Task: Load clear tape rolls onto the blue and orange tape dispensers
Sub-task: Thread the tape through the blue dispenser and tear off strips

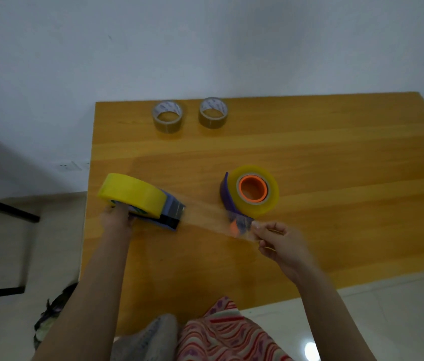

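Note:
A blue tape dispenser [165, 216] lies at the table's left edge with a thick yellowish clear tape roll [130, 192] mounted on it. My left hand [117, 217] grips the dispenser under the roll. My right hand [276, 242] pinches the free end of a clear tape strip [205, 217] stretched out from the dispenser's metal front. Behind the strip, a second dispenser with a blue body and an orange hub [253, 189] lies on its side, carrying another yellowish clear tape roll [271, 201].
Two smaller tape rolls, one on the left [168, 116] and one on the right [213, 112], stand near the far edge of the wooden table [336, 178]. A white wall rises behind. My patterned clothing [221, 334] shows at the near edge; a black frame [5, 212] stands on the left.

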The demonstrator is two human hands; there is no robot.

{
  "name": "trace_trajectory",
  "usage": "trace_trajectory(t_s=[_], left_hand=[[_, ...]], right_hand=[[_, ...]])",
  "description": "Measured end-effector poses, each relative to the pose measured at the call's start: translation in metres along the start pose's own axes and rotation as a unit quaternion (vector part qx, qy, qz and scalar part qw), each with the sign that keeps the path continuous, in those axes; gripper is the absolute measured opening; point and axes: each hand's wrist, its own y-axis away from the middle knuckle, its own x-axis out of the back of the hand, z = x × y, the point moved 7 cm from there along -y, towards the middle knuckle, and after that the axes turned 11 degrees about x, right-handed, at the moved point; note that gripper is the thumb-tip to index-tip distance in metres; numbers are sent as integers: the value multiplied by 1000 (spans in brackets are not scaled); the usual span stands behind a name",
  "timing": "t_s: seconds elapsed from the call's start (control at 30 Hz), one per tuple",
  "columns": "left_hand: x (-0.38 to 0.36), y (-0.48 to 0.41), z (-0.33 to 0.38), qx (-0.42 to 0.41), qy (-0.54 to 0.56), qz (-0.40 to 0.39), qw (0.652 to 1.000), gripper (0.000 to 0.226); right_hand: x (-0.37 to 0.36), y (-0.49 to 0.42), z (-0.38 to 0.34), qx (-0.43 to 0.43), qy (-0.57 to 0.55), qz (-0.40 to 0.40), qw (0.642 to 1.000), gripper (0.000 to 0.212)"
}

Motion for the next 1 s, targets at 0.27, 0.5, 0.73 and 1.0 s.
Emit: trace_trajectory(t_s=[0.27,0.5,0.73,1.0], left_hand=[[-5,2,-5,74,3,-65,995,24],[-11,4,2,77,-4,-89,993,27],[-14,15,3,87,-11,-91,992,29],[-19,22,4,87,-14,-95,992,27]], right_hand=[[-30,0,4,17,15,-47,999,13],[-40,0,7,26,8,-58,998,13],[-44,-1,12,29,-1,-63,998,13],[-49,-2,19,22,-1,-65,998,13]])
